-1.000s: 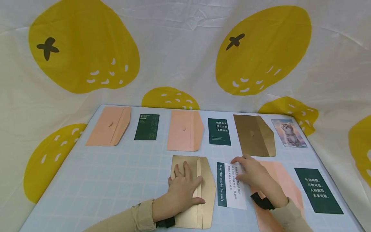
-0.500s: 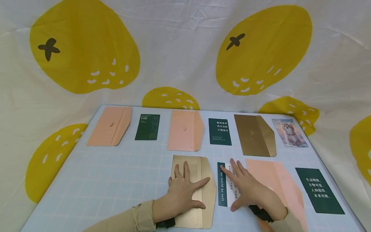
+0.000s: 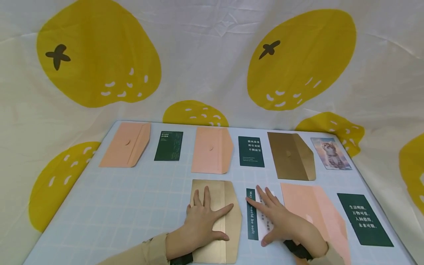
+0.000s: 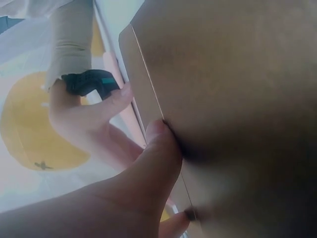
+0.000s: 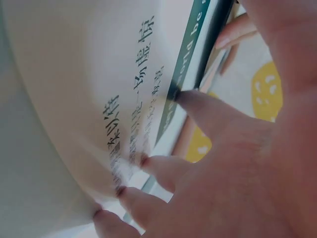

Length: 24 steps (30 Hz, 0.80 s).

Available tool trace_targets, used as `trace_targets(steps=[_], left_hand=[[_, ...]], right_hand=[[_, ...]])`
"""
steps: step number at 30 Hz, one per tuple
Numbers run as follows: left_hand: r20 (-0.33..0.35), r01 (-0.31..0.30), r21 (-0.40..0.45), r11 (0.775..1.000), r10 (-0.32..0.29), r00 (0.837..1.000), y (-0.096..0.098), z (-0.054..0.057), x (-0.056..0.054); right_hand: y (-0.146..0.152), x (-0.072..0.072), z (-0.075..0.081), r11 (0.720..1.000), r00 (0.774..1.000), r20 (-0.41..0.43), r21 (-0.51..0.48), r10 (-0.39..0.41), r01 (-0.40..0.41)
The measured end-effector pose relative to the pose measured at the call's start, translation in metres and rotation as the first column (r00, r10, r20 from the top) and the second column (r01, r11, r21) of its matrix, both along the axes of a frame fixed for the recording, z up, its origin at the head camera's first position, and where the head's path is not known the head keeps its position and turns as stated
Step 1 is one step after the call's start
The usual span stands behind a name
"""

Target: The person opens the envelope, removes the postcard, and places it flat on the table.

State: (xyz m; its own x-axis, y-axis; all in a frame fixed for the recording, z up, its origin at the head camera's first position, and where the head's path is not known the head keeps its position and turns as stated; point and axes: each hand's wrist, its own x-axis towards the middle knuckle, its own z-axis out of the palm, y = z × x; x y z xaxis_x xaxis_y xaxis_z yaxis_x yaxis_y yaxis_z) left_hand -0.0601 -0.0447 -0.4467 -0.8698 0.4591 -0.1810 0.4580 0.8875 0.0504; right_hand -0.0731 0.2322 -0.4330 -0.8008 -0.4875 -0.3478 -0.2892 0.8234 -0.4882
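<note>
A gold envelope (image 3: 215, 254) lies near the front middle of the table in the head view, its pointed flap to the right. My left hand (image 3: 200, 224) rests on it with fingers spread. In the left wrist view the thumb touches the envelope (image 4: 237, 74) by the flap's fold line. Just right of it lies a white card with a green band (image 3: 251, 224) reading "May the world be soft", partly covered by my right hand (image 3: 281, 221). That hand's fingers are spread too, and in the right wrist view its fingertips touch the card (image 5: 74, 64).
A pink envelope (image 3: 318, 206) lies under the right forearm, with a green card (image 3: 366, 221) beyond it. Along the back stand out two pink envelopes (image 3: 124, 145), a brown-gold envelope (image 3: 288, 156), two green cards (image 3: 169, 146) and a kitten card (image 3: 331, 152).
My right hand has moved left over the white card and spread its fingers. The gold envelope has slid slightly left with my left hand, and the card has shifted slightly left too.
</note>
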Motion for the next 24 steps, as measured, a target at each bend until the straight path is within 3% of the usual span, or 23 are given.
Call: trace_targets(steps=[8, 21, 24], left_hand=[[-0.023, -0.001, 0.015, 1.0, 0.001, 1.0, -0.01, -0.001, 0.003], [-0.096, 0.035, -0.067, 0.997, -0.042, 0.995, -0.012, -0.001, 0.002], [-0.08, 0.051, -0.036, 0.998, -0.054, 0.995, -0.013, -0.001, 0.001]], right_hand=[[-0.005, 0.002, -0.002, 0.998, 0.999, -0.001, -0.039, 0.049, -0.049], [-0.007, 0.001, -0.005, 0.996, 0.996, -0.041, -0.039, 0.073, -0.075], [-0.007, 0.002, -0.006, 0.996, 0.996, -0.049, -0.04, 0.08, -0.082]])
